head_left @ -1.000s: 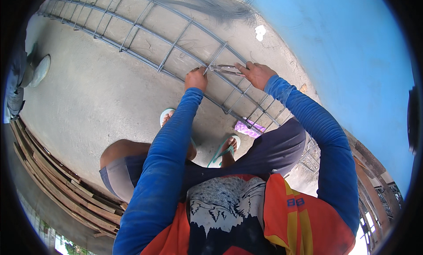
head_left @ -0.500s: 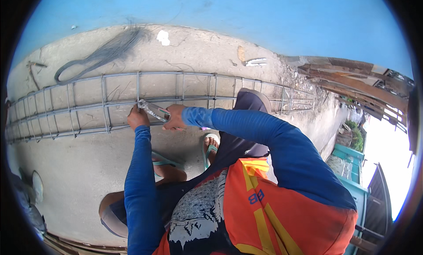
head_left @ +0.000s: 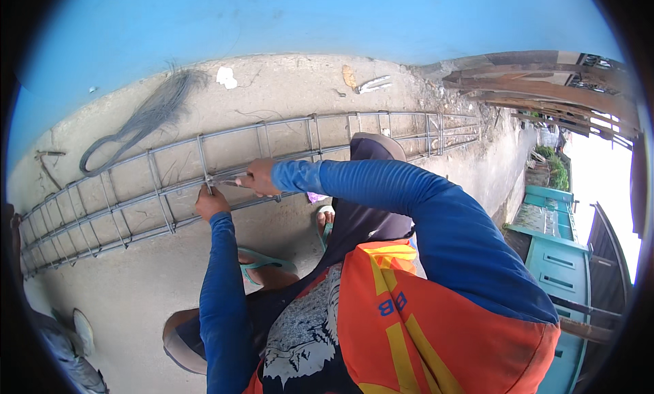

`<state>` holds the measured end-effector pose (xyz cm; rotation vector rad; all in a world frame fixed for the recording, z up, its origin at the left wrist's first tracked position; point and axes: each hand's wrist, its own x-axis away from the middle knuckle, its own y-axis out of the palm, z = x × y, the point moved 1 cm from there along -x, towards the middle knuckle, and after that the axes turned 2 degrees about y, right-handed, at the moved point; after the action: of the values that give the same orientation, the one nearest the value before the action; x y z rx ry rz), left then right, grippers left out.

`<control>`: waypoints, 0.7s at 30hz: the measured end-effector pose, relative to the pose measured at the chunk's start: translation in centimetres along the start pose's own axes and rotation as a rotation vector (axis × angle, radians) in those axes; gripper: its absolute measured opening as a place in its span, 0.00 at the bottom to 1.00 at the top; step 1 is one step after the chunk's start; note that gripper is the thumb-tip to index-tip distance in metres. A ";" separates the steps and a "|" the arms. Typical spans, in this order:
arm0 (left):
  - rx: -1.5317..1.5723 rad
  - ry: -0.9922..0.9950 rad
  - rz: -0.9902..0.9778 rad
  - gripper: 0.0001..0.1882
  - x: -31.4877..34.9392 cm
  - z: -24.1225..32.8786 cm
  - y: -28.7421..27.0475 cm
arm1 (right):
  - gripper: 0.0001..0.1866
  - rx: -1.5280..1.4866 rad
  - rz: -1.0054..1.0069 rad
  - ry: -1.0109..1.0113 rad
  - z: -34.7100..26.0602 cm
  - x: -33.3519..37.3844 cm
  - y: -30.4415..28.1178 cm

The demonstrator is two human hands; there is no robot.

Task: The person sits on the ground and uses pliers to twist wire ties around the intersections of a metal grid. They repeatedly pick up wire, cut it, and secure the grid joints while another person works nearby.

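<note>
Now our right hand (head_left: 261, 177) grips pliers (head_left: 227, 181) at the rebar cage (head_left: 203, 155), left hand (head_left: 212, 203) closed against it, our shirt (head_left: 446, 309) blue-lettered.

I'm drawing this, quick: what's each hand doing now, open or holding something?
Left hand: closed, at the steel bar cage; anything pinched is too small to tell.
Right hand: closed grip on the pliers.
</note>
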<state>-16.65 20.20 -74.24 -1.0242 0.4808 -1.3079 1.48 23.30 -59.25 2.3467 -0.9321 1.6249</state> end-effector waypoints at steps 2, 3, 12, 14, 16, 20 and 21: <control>0.080 -0.025 -0.027 0.11 0.0 -0.2 -0.2 | 0.27 -0.789 -0.281 0.215 -0.2 0.3 0.4; 0.069 -0.014 -0.063 0.11 0.1 -0.3 -0.4 | 0.27 -0.821 -0.283 0.237 -0.4 0.5 0.6; 0.161 -0.023 -0.057 0.07 0.1 -0.5 -0.6 | 0.20 1.033 0.658 -0.665 -3.2 1.1 -4.2; 0.173 0.002 -0.023 0.08 0.2 -0.5 -0.6 | 0.20 1.106 0.594 -0.708 -3.4 1.0 -5.0; 0.173 0.019 0.002 0.09 0.2 -0.5 -0.6 | 0.20 1.105 0.507 -0.626 -3.2 0.7 -5.0; 0.167 0.011 -0.013 0.11 0.2 -0.5 -0.5 | 0.22 0.712 0.297 -0.277 -1.7 0.1 -2.9; 0.154 -0.007 -0.030 0.12 0.1 -0.6 -0.4 | 0.23 0.548 0.221 -0.188 -1.3 -0.2 -2.1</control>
<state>-17.29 19.90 -74.15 -0.9106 0.3546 -1.3463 1.58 25.60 -58.39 2.8842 -0.8931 1.9766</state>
